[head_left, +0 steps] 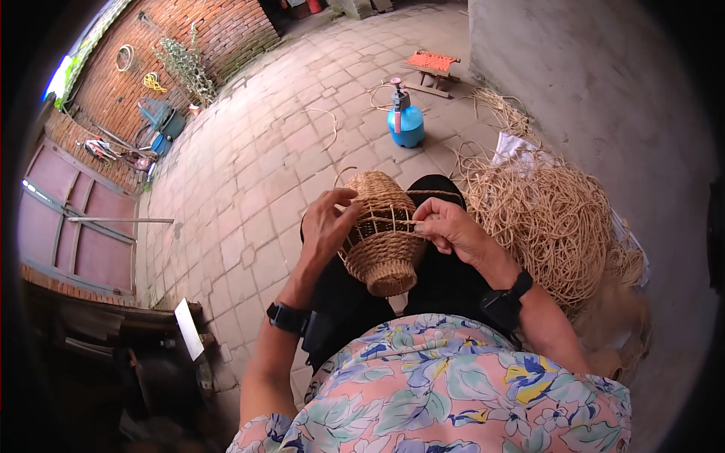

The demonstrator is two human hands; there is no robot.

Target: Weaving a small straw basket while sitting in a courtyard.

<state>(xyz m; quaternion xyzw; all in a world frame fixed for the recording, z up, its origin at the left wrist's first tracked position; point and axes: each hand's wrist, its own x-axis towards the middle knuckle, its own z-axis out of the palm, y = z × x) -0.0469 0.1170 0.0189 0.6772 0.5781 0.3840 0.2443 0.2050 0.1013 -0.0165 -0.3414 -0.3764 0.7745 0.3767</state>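
A tan woven basket (383,253) lies tilted across my lap, its small round base toward me. Its middle has an open band where bare upright stakes show between two woven sections. My left hand (330,220) grips the basket's left side, fingers curled over the weave near that band. On the other side, my right hand (451,229) pinches a twisted straw cord (393,220) that runs across the open band. Another length of cord (434,192) trails off to the right above my right hand. The inside of the basket is mostly hidden.
A large heap of tan cord (540,223) lies to my right by the grey wall (596,90). Ahead stand a blue spray bottle (406,124) and a low stool (432,72) with an orange seat. A dark machine-like object (162,370) is at lower left.
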